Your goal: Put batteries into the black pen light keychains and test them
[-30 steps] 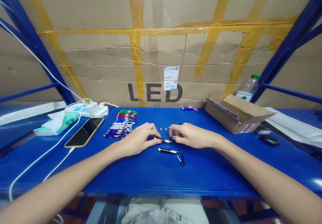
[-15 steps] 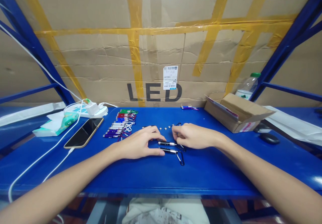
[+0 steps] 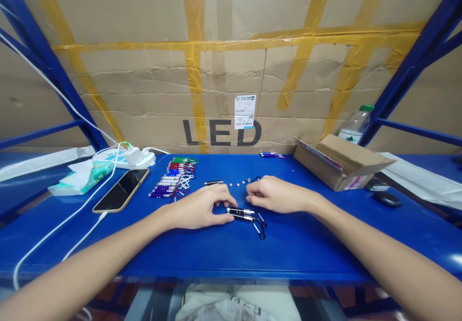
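Observation:
Two black pen-shaped keychain lights [image 3: 239, 211] lie side by side on the blue table, black carabiner clips [image 3: 259, 229] hanging off their right ends. My left hand [image 3: 204, 208] pinches their left ends between thumb and fingers. Just above their right side is my right hand [image 3: 276, 195], its fingers curled closed; whatever is inside them, if anything, is hidden. Beyond the hands runs a short row of small silver button cells [image 3: 237, 184]. A black tube [image 3: 213, 182] lies left of the row, and another black clip [image 3: 254, 179] is partly behind my right hand.
Several coloured keychain lights [image 3: 173, 178] lie in a column at left, near a phone [image 3: 121, 191], a tissue pack [image 3: 81, 179] and a power strip [image 3: 108, 156]. One blue light [image 3: 267, 154] is at the back. An open cardboard box [image 3: 337, 167] and a black mouse [image 3: 387, 199] stand right.
The two black lights, apart before, now lie against each other. My right hand has drawn slightly back from the upper light's clip. My left hand's fingers have closed on the lights.

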`<state>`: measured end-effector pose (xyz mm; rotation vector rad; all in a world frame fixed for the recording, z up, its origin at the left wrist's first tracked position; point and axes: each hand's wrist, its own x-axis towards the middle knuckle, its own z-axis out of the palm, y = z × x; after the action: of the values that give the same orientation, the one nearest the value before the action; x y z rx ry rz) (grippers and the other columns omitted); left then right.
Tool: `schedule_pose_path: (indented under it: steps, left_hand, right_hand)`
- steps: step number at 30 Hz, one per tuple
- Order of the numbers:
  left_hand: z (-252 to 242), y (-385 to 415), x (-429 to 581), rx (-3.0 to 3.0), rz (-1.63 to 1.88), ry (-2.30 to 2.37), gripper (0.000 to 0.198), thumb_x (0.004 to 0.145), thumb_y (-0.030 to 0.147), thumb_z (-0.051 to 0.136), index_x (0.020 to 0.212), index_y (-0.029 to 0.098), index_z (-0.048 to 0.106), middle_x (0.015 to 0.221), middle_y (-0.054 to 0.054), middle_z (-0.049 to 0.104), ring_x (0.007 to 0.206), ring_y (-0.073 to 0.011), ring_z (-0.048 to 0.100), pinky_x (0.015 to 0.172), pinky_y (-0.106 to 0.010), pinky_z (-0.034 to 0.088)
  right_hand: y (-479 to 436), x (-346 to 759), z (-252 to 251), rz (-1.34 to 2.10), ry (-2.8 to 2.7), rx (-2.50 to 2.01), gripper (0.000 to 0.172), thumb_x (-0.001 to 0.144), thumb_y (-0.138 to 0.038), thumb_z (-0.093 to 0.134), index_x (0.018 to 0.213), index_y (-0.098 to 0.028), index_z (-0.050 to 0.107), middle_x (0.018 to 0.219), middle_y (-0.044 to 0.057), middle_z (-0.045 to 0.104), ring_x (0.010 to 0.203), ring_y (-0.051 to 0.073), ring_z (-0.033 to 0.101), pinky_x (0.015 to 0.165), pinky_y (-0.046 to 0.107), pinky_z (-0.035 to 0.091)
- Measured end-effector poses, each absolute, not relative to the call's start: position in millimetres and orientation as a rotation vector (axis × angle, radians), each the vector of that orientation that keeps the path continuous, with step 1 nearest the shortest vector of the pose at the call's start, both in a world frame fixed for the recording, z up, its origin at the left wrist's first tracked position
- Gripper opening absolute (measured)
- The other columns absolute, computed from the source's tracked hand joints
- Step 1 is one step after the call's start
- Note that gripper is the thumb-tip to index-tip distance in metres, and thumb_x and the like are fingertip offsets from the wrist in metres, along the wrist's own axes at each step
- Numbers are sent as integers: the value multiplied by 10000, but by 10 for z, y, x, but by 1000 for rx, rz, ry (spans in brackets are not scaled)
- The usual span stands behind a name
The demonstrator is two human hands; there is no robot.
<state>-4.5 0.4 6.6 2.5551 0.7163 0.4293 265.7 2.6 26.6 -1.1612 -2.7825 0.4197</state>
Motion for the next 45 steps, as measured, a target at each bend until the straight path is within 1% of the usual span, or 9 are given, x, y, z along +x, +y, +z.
schedule_pose_path:
  steps: [7,11,18,27,32,35,38,42,45]
  left_hand:
    - [83,-30,-39,2572,438,720,231,960,272,733,1188,236,721,1059,-19,681,1021,-207,644,968,-347,494]
    - [99,-61,-30,2570,440,747,169,942,243,720,1109,224,697,1073,-28,682,1034,-217,636,972,-358,496]
    - [100,-78,-29,2568,431,778,131,930,240,714,1043,226,648,1041,-26,675,1024,-221,631,916,-344,505]
    - [114,-80,-30,2565,404,798,161,949,314,744,1041,229,643,1062,-25,680,1026,-223,633,902,-350,502]
    - [111,-72,-27,2567,398,775,183,962,357,756,1040,233,647,1072,-22,693,1043,-228,642,911,-351,496]
    - [111,-69,-35,2571,410,776,252,956,444,771,1058,240,663,1063,-25,691,1039,-237,645,903,-353,500]
    - [100,-40,-51,2593,437,842,276,1011,498,697,1117,244,674,1065,-34,675,1046,-241,636,914,-365,501]
    - [41,72,-90,2673,596,1023,272,1111,429,519,1224,227,661,1102,-69,656,1083,-261,607,979,-414,498]
    - [-34,178,-132,2755,655,1173,297,1112,406,509,1268,202,658,1181,-99,637,1108,-285,588,1005,-454,498]
  right_hand:
    - [92,2674,234,99,-2571,-1403,211,1086,-304,534,930,-211,641,833,46,739,726,194,636,652,293,291]
    - [126,2676,176,66,-2531,-1396,201,1077,-277,545,907,-213,631,881,51,747,765,201,650,674,295,335]
    - [158,2699,68,3,-2546,-1180,125,1084,-251,539,1077,-193,649,1111,106,703,1040,275,612,925,390,464]
    - [152,2700,42,-41,-2620,-1089,347,1120,-232,432,1346,-191,692,1264,161,664,1081,317,540,987,504,491]
    - [141,2691,5,16,-2663,-1042,452,1128,-216,384,1507,-232,630,1462,136,648,1186,338,512,1033,566,487]
    - [132,2685,3,34,-2689,-1044,487,1131,-214,358,1552,-252,600,1563,117,602,1263,357,487,1051,602,476]
    - [114,2676,26,53,-2711,-1044,505,1122,-199,349,1543,-270,617,1606,118,573,1299,372,478,1054,637,466]
    - [89,2666,54,79,-2719,-1040,556,1094,-147,355,1574,-306,586,1638,126,540,1327,384,473,1053,673,451]
    - [81,2662,52,64,-2755,-1047,583,1088,-134,354,1614,-309,535,1664,124,510,1345,402,458,1054,690,436]
